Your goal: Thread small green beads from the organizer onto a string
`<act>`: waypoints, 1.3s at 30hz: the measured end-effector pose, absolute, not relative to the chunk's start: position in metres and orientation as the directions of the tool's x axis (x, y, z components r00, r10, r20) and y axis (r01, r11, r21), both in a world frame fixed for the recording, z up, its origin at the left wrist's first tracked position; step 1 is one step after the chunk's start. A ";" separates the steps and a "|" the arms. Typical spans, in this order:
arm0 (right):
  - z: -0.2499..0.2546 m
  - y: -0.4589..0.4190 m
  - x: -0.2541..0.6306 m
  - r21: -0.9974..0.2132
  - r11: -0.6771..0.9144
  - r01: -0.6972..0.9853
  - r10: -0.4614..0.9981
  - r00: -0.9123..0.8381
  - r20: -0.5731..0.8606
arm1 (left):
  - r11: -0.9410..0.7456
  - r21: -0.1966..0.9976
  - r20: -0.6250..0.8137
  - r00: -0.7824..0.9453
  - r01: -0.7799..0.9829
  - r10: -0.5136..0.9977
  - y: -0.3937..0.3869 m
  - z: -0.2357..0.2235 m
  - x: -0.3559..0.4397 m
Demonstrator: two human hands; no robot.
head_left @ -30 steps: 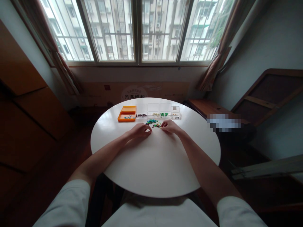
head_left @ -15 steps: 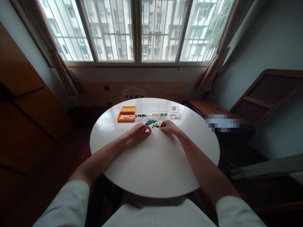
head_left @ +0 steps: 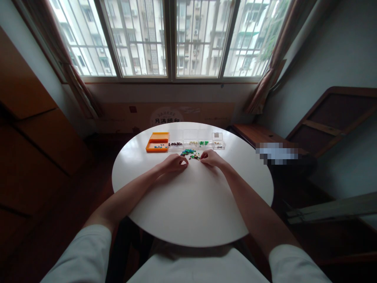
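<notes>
A small heap of tiny coloured pieces [head_left: 191,154], mostly green and blue, lies on the round white table [head_left: 191,204]. My left hand [head_left: 174,162] rests on the table just left of the heap, its fingers curled in a loose fist. My right hand [head_left: 210,157] sits just right of the heap, fingers pinched together at its edge; what they hold is too small to make out. Behind the heap stand an orange tray [head_left: 158,142] and a clear compartment box [head_left: 196,141] with sorted pieces in several sections.
A barred window [head_left: 171,37] with curtains fills the far wall. Wooden cabinets [head_left: 35,133] stand at the left. A low wooden bench [head_left: 259,135] and a leaning wooden frame [head_left: 335,118] are at the right of the table.
The view has shifted slightly. My right hand has edged a little at the heap's side; my left hand stays where it was.
</notes>
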State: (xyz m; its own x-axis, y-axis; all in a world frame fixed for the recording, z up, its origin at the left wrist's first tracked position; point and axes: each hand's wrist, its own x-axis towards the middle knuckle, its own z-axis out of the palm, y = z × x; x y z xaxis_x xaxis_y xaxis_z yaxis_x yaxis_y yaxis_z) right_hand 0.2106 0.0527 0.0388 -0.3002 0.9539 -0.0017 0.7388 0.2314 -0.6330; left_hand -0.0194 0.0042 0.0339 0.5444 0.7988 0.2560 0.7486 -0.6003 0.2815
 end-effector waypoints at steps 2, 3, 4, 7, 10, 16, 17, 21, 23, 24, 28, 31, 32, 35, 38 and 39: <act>0.038 0.054 0.212 -0.629 0.234 0.741 0.953 -0.302 -0.001 | -0.598 0.282 0.261 0.540 0.750 0.800 0.005 0.032 -0.020; 0.038 0.054 0.212 -0.627 0.232 0.743 0.954 -0.301 -0.004 | -0.596 0.283 0.263 0.537 0.752 0.802 0.005 0.032 -0.020; 0.037 0.055 0.213 -0.625 0.231 0.746 0.953 -0.302 -0.008 | -0.595 0.283 0.264 0.535 0.752 0.802 0.006 0.031 -0.020; 0.037 0.055 0.212 -0.637 0.236 0.734 0.952 -0.305 0.002 | -0.599 0.285 0.263 0.539 0.749 0.800 0.006 0.031 -0.020; 0.039 0.052 0.207 -0.739 0.244 0.628 0.945 -0.324 0.037 | -0.593 0.291 0.265 0.533 0.750 0.804 0.005 0.031 -0.020; 0.039 0.041 0.190 -0.950 0.109 0.292 0.884 -0.466 -0.041 | -0.572 0.402 0.336 0.466 0.715 0.819 0.006 0.030 -0.018; 0.038 0.040 0.188 -0.962 0.086 0.258 0.873 -0.485 -0.052 | -0.573 0.422 0.357 0.452 0.703 0.817 0.007 0.030 -0.018; 0.032 0.038 0.182 -0.988 0.037 0.149 0.856 -0.515 -0.046 | -0.580 0.466 0.400 0.425 0.669 0.812 0.008 0.031 -0.017; 0.030 0.037 0.179 -0.996 0.018 0.091 0.861 -0.507 -0.031 | -0.580 0.476 0.407 0.419 0.661 0.812 0.009 0.030 -0.017; 0.030 0.036 0.178 -0.998 0.008 0.064 0.865 -0.502 -0.025 | -0.580 0.480 0.410 0.416 0.659 0.812 0.010 0.030 -0.017; 0.027 0.036 0.175 -1.000 -0.010 -0.003 0.875 -0.483 -0.007 | -0.583 0.490 0.413 0.415 0.649 0.810 0.012 0.027 -0.018; 0.023 0.036 0.173 -1.000 0.008 -0.021 0.871 -0.492 0.017 | -0.587 0.493 0.414 0.420 0.643 0.808 0.013 0.026 -0.018; 0.022 0.037 0.173 -1.000 0.012 -0.025 0.869 -0.494 0.023 | -0.590 0.493 0.415 0.423 0.640 0.806 0.014 0.025 -0.018; 0.021 0.036 0.172 -0.999 0.010 -0.033 0.873 -0.487 0.025 | -0.597 0.490 0.416 0.431 0.636 0.801 0.014 0.025 -0.017; 0.022 0.035 0.171 -0.999 0.007 -0.039 0.878 -0.478 0.025 | -0.593 0.486 0.414 0.429 0.642 0.803 0.014 0.026 -0.017; 0.022 0.034 0.171 -0.999 0.006 -0.040 0.879 -0.477 0.025 | -0.591 0.485 0.415 0.425 0.644 0.804 0.014 0.026 -0.017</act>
